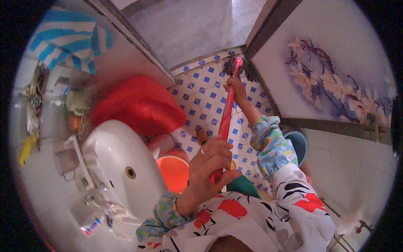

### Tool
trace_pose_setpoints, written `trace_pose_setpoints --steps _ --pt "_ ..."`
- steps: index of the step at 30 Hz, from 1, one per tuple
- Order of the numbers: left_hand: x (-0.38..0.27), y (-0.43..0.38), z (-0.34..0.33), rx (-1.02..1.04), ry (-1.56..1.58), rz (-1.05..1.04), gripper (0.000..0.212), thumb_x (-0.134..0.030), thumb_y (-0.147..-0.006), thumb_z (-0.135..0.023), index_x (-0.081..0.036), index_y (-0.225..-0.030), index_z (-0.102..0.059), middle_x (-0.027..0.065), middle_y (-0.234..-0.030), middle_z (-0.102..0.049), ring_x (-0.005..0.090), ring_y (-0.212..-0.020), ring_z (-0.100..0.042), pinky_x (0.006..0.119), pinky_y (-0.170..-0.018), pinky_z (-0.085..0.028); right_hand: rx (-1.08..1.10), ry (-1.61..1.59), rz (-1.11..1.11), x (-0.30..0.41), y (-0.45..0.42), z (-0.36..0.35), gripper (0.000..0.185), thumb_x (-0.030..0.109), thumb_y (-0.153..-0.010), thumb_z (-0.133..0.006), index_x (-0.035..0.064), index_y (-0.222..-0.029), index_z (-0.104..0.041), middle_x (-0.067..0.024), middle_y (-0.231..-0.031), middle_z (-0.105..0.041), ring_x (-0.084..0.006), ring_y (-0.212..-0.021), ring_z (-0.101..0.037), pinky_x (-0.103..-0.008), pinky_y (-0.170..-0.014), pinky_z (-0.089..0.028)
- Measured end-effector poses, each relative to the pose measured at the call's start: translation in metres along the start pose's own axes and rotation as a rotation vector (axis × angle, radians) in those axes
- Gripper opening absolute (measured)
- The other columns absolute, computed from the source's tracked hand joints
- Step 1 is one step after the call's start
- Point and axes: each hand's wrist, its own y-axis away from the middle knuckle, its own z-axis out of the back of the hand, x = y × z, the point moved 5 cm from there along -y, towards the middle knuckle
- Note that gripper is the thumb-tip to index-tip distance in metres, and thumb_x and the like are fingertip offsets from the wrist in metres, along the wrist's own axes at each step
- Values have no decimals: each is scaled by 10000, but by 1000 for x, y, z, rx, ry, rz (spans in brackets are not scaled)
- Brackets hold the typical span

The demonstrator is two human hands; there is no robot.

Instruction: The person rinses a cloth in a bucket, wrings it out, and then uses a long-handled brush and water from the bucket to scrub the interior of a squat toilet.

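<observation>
Both hands hold the red handle of a mop [227,116], which slants away from the body. Near its top end, by the chest, my left hand [211,167] is closed around it. Farther down the handle, my right hand [236,89] grips it with the arm stretched out. The dark mop head [231,66], below a pink collar, rests on the tiled floor [206,91] at the doorway corner. Patterned sleeve covers are on both forearms.
A white washbasin [110,151] stands at left, beside a large red plastic basin [141,107] and an orange bucket [173,171]. A flower-patterned door panel [327,72] is at right, with a blue-grey bucket [296,146] below it. A striped towel [69,37] hangs upper left.
</observation>
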Motion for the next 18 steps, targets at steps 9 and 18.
trace_pose_setpoints --steps 9,18 --pt "-46 -60 84 228 -12 -229 360 -243 -673 -898 -54 -780 -610 106 -838 -645 275 -858 -677 492 -906 -576 398 -301 -114 103 -50 -82 155 146 -762 -726 93 -841 -604 -137 -823 -616 -398 -829 -634 -479 -678 -509" --pt "-89 -66 87 219 -104 -275 352 -309 -753 -864 -55 -730 -621 82 -661 -638 267 -678 -693 464 -734 -610 290 -263 319 183 -40 -132 215 159 -743 -712 142 -951 -664 -81 -900 -666 -339 -865 -656 -443 -734 -527"
